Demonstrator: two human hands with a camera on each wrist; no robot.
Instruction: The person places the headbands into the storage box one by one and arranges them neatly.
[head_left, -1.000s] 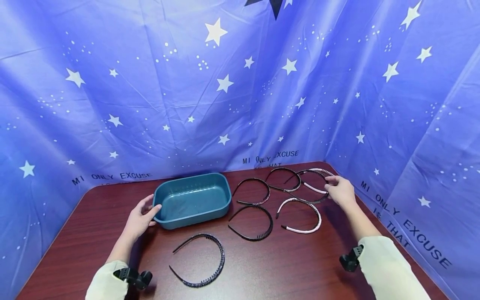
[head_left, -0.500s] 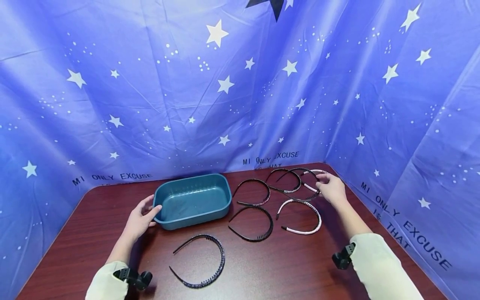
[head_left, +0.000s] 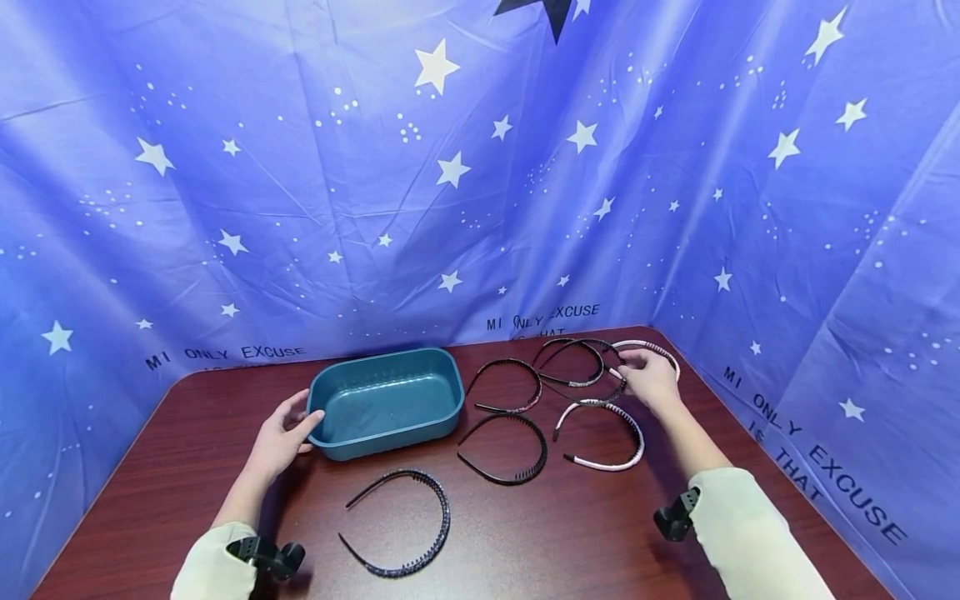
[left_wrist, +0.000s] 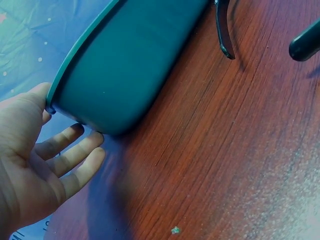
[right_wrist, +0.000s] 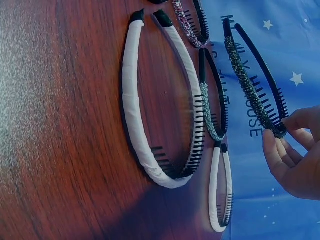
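My left hand (head_left: 276,440) grips the left end of a teal plastic basin (head_left: 390,438), thumb over the rim and the other fingers along the outer wall (left_wrist: 115,65). At the back right, my right hand (head_left: 648,379) pinches the curved top of a black toothed headband (right_wrist: 245,80) with dark glitter. It is held up off the table, its two ends pointing away from the fingers. Below it lie a headband with silver glitter (right_wrist: 206,107) and a white headband (right_wrist: 214,200). A larger white headband (head_left: 639,429) rests nearer to me.
More headbands lie on the dark red wooden table (head_left: 525,542): one with pinkish glitter (head_left: 538,387), a plain black one (head_left: 544,454) and a dark patterned one (head_left: 447,517) in front of the basin. A blue star-printed curtain (head_left: 390,167) hangs right behind the table.
My right hand has moved left with the black headband, away from the far white headband, which now shows more fully. The left hand and the basin stay put.
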